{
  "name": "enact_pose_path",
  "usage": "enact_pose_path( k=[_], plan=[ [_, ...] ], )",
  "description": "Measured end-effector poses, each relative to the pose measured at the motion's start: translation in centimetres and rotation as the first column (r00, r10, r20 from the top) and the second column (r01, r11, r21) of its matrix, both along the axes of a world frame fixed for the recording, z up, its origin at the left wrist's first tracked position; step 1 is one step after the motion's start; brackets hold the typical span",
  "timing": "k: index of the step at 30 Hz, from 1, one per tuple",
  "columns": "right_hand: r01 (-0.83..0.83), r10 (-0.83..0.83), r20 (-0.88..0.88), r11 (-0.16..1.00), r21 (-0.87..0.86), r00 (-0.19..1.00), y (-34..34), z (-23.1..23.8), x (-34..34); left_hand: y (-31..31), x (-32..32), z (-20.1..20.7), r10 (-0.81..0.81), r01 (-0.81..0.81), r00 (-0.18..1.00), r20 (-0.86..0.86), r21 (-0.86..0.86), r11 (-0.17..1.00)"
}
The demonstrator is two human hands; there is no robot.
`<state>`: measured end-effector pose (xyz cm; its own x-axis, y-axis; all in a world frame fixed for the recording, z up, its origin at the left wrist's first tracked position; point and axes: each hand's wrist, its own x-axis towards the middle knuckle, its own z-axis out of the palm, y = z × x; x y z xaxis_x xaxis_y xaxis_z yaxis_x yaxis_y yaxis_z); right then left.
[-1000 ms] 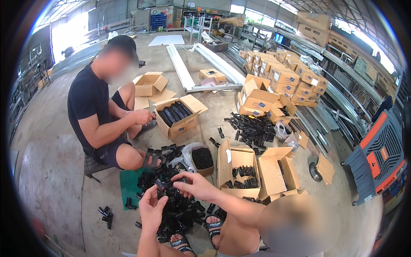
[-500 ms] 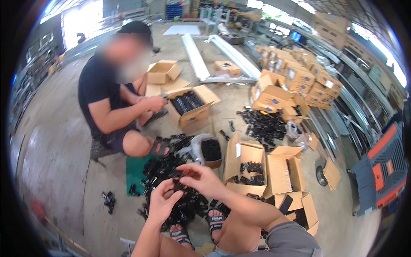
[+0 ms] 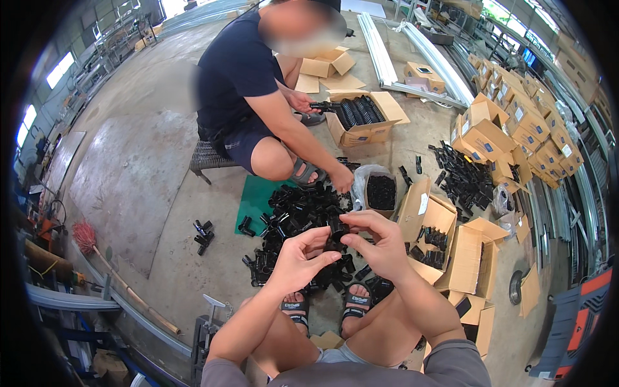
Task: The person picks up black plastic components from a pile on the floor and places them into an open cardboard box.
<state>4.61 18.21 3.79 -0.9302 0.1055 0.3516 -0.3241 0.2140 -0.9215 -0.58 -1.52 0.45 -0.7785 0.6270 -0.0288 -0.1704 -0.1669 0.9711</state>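
In front of me, over a heap of dark parts, I hold a small black plastic fitting (image 3: pixel 336 228). My right hand (image 3: pixel 380 244) pinches it between thumb and fingertips from the right. From the left, my left hand (image 3: pixel 302 259) curls its fingers and thumb about its lower side; the exact contact there is partly hidden. Below and beyond both hands spreads the heap of black fittings (image 3: pixel 293 209), partly on a green mat (image 3: pixel 250 201). Beside the heap, a box lined with a clear bag holds small black pieces (image 3: pixel 380 193).
Across the heap, a co-worker (image 3: pixel 238 84) sits on a low stool, one hand at the heap, the other holding a fitting by a filled carton (image 3: pixel 364 134). Open cartons (image 3: pixel 474 258) stand on my right, stacked boxes (image 3: pixel 535 122) farther back. A broom (image 3: pixel 132 290) lies left.
My view has swung left and down, so the scene sits farther right. The co-worker now leans forward, one hand reaching down to the heap. My hands stay together at the fitting.
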Motion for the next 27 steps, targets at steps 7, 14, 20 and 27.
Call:
enact_pose_path(
  k=[7, 14, 20, 27],
  plan=[
    [-0.002, 0.003, -0.043, 1.000, 0.025, 0.999, 0.2, 0.0, 0.0, 0.2, 0.0, 0.1, -0.018, 0.017, 0.998, -0.061, -0.018, 1.000],
    [-0.016, 0.020, 0.051, 0.996, -0.085, 0.998, -0.4, -0.1, 0.0, -0.1, 0.9, 2.8, -0.041, 0.025, 0.985, -0.168, -0.095, 0.995],
    [-0.039, 0.062, 0.201, 0.992, -0.117, 0.978, 0.2, -0.2, 0.1, -0.1, 0.7, 2.7, -0.095, 0.085, 0.993, -0.077, -0.117, 0.989],
    [-0.058, 0.123, 0.298, 0.975, -0.216, 0.947, 0.2, -1.4, -0.1, -0.5, 0.3, 1.6, -0.102, 0.107, 0.993, 0.052, -0.107, 0.988]
  ],
)
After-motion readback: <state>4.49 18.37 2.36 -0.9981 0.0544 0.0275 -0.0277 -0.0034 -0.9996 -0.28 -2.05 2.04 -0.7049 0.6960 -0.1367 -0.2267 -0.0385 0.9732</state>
